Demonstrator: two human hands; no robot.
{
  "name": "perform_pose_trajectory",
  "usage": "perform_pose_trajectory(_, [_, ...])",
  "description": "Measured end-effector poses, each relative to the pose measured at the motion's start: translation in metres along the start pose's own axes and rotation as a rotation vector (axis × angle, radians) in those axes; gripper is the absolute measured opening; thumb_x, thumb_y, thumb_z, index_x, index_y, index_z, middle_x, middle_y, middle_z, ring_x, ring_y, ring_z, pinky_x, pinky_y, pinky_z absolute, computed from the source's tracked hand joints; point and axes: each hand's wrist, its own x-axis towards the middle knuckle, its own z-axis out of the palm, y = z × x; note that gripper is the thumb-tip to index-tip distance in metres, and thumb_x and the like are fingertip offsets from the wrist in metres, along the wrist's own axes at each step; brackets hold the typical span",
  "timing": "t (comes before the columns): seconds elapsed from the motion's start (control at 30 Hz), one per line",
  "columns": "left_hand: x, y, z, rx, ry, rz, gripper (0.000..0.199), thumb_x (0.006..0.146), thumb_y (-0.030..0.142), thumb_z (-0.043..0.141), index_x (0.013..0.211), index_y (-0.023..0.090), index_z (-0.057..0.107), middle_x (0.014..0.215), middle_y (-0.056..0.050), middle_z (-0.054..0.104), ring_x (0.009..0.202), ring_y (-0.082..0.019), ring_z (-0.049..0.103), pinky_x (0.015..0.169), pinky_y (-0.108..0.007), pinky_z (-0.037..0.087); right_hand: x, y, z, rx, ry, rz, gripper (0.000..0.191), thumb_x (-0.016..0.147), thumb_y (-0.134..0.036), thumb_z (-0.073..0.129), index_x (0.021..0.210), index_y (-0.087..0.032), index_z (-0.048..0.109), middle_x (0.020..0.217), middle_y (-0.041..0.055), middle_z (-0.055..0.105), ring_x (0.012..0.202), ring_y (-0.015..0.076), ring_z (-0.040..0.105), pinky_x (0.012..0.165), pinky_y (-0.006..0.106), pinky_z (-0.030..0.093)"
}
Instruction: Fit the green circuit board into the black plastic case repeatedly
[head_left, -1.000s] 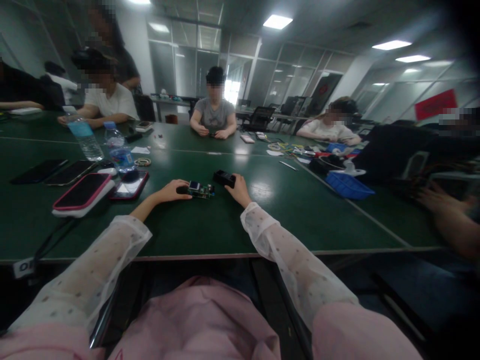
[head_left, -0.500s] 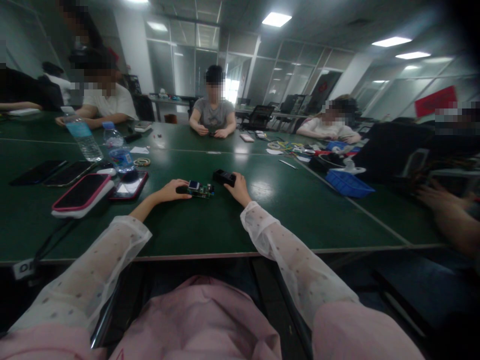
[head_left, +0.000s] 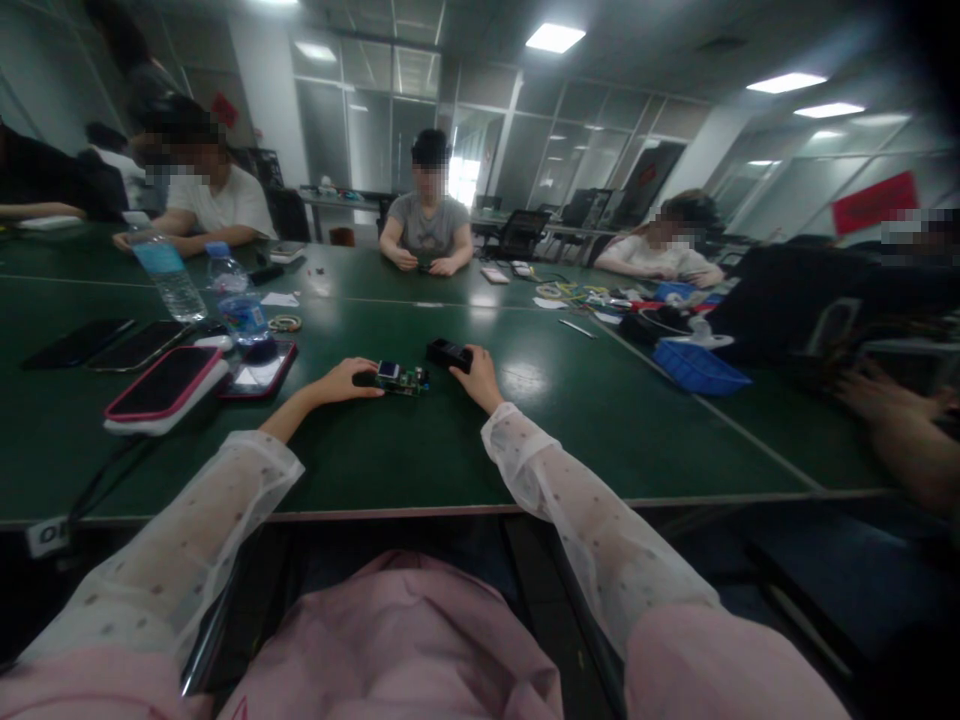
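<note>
My left hand (head_left: 349, 382) rests on the green table, its thumb and fingers closed on the left end of a small circuit board (head_left: 405, 380). The board carries a little square screen (head_left: 388, 370) and several tiny parts along its right side. To the right of it, my right hand (head_left: 478, 377) grips the right end of a black rectangular case (head_left: 445, 352). A narrow gap lies between the board and the case. The case's underside and the fingertips behind it are hidden.
Phones (head_left: 165, 385) and two water bottles (head_left: 238, 305) stand to the left, with a tape roll (head_left: 285, 323) beside them. A blue tray (head_left: 697, 368), a pen (head_left: 576, 328) and tangled cables (head_left: 570, 291) lie to the right. Other people sit around the green table (head_left: 420, 470).
Both hands, the circuit board and the black case stay in place. Only the view shifts very slightly.
</note>
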Motion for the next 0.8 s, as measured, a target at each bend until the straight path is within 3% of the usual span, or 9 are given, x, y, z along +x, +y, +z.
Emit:
perform_pose_trajectory(0.2, [-0.001, 0.001, -0.001, -0.01, -0.003, 0.025, 0.06, 0.07, 0.065, 0.062, 0.112, 0.023, 0.063, 0.131, -0.008, 0.053, 0.121, -0.028, 0.045, 0.103, -0.043, 0.035, 0.001, -0.005, -0.002, 0.069, 0.033, -0.017, 0.047, 0.073, -0.025, 0.069, 0.116, -0.016, 0.051, 0.112, 0.0127, 0.055, 0.107, 0.0273, 0.054, 0.094, 0.046, 0.045])
perform_pose_trajectory(0.33, [-0.001, 0.003, -0.001, -0.011, 0.016, 0.022, 0.06, 0.069, 0.066, 0.063, 0.111, 0.023, 0.064, 0.13, -0.009, 0.054, 0.121, -0.029, 0.046, 0.103, -0.044, 0.035, -0.002, -0.024, -0.005, 0.221, 0.05, -0.129, 0.047, 0.078, -0.032, 0.066, 0.119, -0.018, 0.049, 0.116, 0.0124, 0.056, 0.109, 0.026, 0.055, 0.097, 0.045, 0.044])
perform_pose_trajectory(0.57, [0.0, -0.001, 0.004, -0.022, 0.065, 0.024, 0.063, 0.066, 0.068, 0.064, 0.109, 0.022, 0.065, 0.127, -0.009, 0.056, 0.12, -0.03, 0.047, 0.104, -0.044, 0.035, -0.021, -0.067, -0.013, 0.432, -0.112, -0.281, 0.05, 0.082, -0.039, 0.063, 0.124, -0.019, 0.045, 0.121, 0.0119, 0.055, 0.108, 0.0235, 0.057, 0.093, 0.039, 0.048])
perform_pose_trajectory(0.8, [-0.001, -0.003, 0.005, -0.027, 0.083, 0.019, 0.064, 0.066, 0.066, 0.065, 0.111, 0.021, 0.063, 0.121, -0.009, 0.059, 0.114, -0.029, 0.051, 0.099, -0.042, 0.039, -0.027, -0.069, -0.009, 0.388, -0.175, -0.354, 0.05, 0.08, -0.034, 0.065, 0.124, -0.021, 0.046, 0.119, 0.0108, 0.055, 0.112, 0.0245, 0.055, 0.098, 0.044, 0.045])
